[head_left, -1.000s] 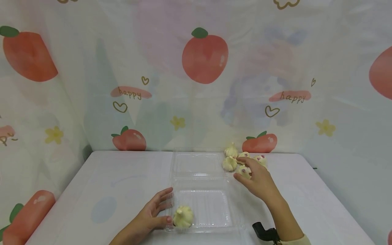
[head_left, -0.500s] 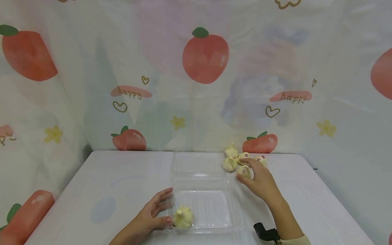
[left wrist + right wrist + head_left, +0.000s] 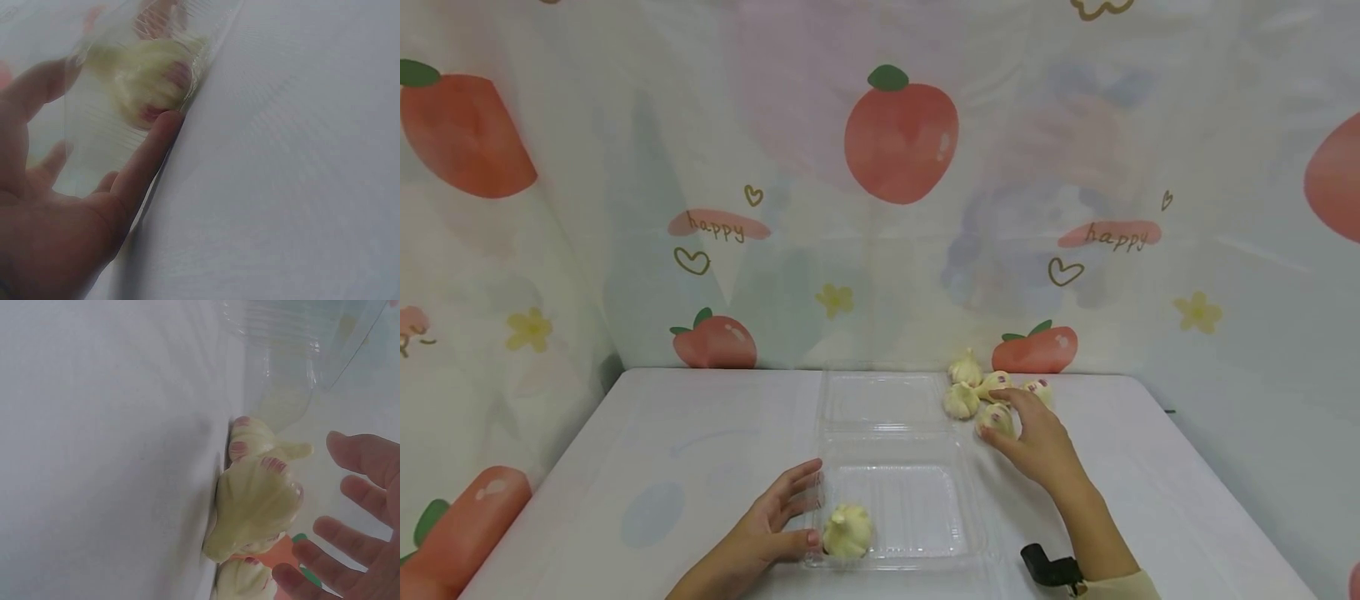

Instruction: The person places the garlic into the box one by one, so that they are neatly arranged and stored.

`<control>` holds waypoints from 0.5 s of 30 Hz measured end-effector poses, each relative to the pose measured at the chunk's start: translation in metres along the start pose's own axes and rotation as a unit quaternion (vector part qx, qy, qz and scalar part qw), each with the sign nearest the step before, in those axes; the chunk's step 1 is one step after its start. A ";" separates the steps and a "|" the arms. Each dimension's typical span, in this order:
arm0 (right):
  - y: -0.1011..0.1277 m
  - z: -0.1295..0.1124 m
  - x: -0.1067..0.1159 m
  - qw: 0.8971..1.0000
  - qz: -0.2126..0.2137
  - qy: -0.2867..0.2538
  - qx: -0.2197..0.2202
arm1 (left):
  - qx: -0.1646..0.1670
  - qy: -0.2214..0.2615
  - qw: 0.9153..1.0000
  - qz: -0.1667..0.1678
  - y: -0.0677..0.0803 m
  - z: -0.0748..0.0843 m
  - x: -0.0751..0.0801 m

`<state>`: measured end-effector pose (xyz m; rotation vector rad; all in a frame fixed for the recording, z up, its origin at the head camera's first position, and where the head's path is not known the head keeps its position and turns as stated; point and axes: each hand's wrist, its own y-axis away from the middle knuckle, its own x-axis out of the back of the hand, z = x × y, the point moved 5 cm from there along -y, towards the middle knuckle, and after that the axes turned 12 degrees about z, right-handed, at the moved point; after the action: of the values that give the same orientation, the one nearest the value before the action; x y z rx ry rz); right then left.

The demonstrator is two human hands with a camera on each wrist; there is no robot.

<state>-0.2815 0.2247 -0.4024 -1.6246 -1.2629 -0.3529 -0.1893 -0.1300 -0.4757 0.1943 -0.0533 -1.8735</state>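
- now my right hand (image 3: 1037,442) hovers wide over the garlic bulb (image 3: 996,418) on the counter (image 3: 662,467); i'd wrap it low before lifting.
- left hand (image 3: 767,525), relaxed, steadies the clamshell tray (image 3: 925,554).

Both hands are bare. The right hand (image 3: 1037,446) has a black strapped device (image 3: 1051,571) at the wrist, above a cream sleeve cuff (image 3: 1120,587). The left hand (image 3: 767,533) shows no sleeve.
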 end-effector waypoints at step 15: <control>0.003 0.012 -0.006 0.999 -0.015 0.012 -0.029 | -0.002 0.006 1.000 -0.002 0.000 0.000 -0.001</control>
<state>-0.2854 0.2311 -0.4140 -1.6462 -1.2707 -0.4311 -0.1886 -0.1291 -0.4755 0.2028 -0.0406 -1.8770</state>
